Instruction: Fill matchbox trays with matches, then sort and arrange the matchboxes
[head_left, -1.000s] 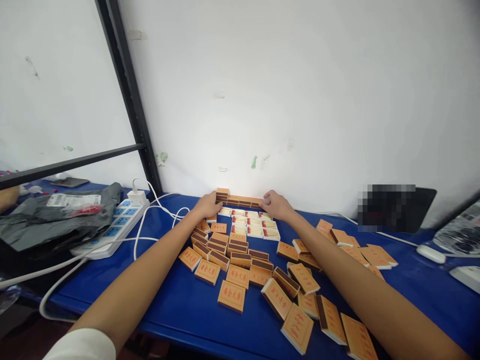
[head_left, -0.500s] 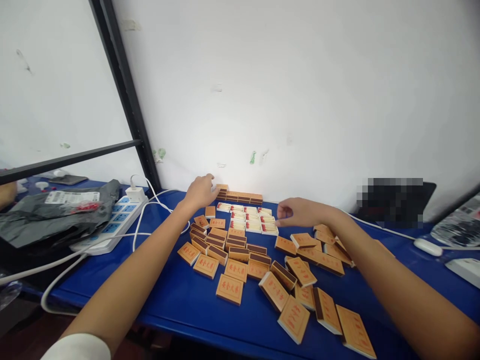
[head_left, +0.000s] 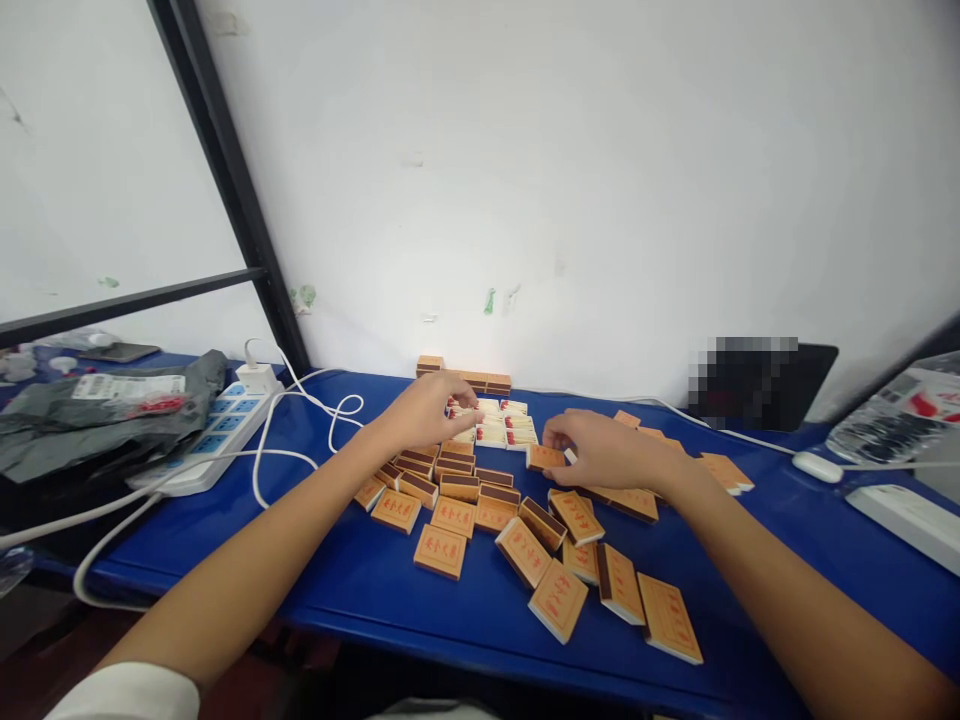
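Observation:
My left hand (head_left: 435,410) hovers over the left side of a block of open matchbox trays (head_left: 491,434), its thumb and fingers apart and nothing visible between them. White trays full of red-tipped matches lie side by side, partly covered by that hand. Just right of them, my right hand (head_left: 596,450) curls its thumb and fingers around an orange matchbox (head_left: 545,458); a white box end shows by the palm. Several closed matchboxes (head_left: 454,517) with red print and dark striking sides are spread in front of both hands.
A row of matchboxes (head_left: 480,382) stands along the wall. On the left lie a white power strip (head_left: 199,465), white cables and a grey plastic bag (head_left: 142,420). A dark screen (head_left: 787,385) and a white adapter (head_left: 817,467) are at the right of the blue table (head_left: 337,590).
My left hand has moved right and nearer, from the back row to above the trays. My right hand has come down onto the matchboxes beside the trays. The view has shifted slightly.

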